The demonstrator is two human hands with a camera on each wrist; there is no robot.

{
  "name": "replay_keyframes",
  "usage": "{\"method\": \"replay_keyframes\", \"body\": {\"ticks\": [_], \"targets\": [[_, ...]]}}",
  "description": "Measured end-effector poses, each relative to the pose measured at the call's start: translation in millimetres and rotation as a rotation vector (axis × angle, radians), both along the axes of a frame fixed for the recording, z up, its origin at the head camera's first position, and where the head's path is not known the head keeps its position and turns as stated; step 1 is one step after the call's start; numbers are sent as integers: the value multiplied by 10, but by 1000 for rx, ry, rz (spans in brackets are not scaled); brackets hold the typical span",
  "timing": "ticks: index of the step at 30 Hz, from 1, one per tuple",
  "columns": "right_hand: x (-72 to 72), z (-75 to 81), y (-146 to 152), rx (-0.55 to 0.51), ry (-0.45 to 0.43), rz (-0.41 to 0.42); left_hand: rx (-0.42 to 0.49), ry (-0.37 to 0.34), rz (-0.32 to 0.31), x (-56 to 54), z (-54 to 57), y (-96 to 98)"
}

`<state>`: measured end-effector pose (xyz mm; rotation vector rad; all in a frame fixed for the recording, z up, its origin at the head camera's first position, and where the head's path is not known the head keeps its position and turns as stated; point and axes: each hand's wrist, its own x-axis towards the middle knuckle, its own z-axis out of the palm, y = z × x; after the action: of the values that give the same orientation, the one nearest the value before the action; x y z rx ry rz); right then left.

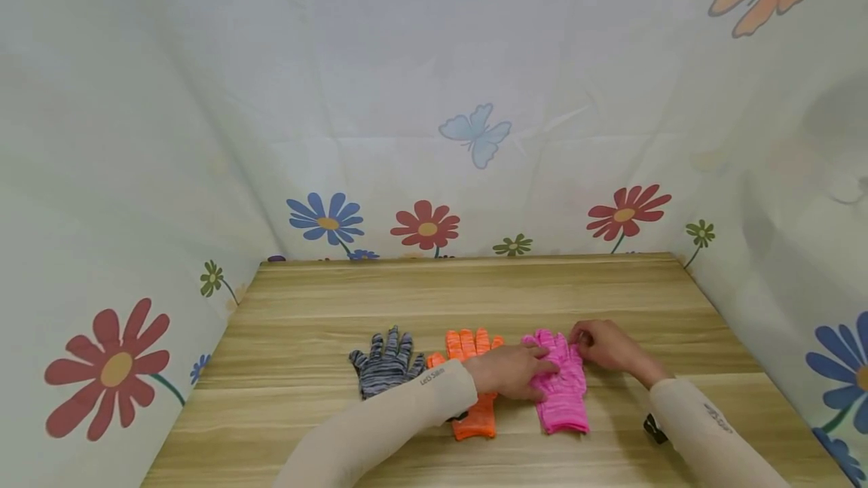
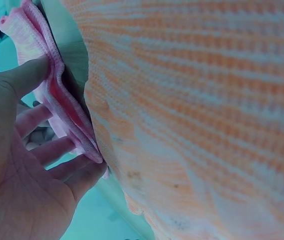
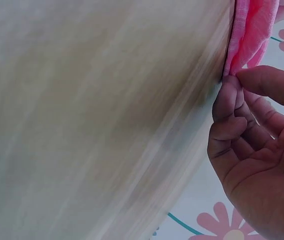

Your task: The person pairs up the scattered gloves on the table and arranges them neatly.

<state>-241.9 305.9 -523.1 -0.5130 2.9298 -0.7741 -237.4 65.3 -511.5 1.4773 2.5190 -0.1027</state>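
Observation:
A pink knitted glove [image 1: 564, 401] lies on the table with its fingers toward the far side and its cuff toward me. My left hand [image 1: 507, 372] rests on its left side, fingers spread and fairly straight; the left wrist view shows the thumb and fingertips touching the pink fabric [image 2: 26, 37]. At the glove's upper right edge, my right hand [image 1: 608, 345] pinches a bit of it between thumb and forefinger, seen closely in the right wrist view. An orange glove [image 1: 476, 422] lies under my left wrist, partly hidden. Left of it is a grey-black mottled glove [image 1: 383, 373], its lower part covered by my sleeve.
The wood-grain table [image 1: 434, 288] is bounded at the back and sides by a pale curtain [image 1: 380, 134] printed with flowers and butterflies. A black strap [image 1: 654, 429] shows at my right forearm.

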Motion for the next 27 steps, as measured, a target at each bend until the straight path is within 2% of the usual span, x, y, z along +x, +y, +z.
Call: {"method": "replay_keyframes", "body": {"ticks": [8,14,19,22,27], "targets": [[80,20,1,35,41,-30,7,-7,22,-14,-28,3],[279,144,-56,79,127,-39,27,-41,45,20,18,-43],[529,154,-71,160,216,11,7,-29,38,76,90,-119],[641,107,-70,154,252,63,-6,-11,18,118,88,-167],[730,50,-81,151,240,114,-27,-9,-2,167,82,-215]]}}
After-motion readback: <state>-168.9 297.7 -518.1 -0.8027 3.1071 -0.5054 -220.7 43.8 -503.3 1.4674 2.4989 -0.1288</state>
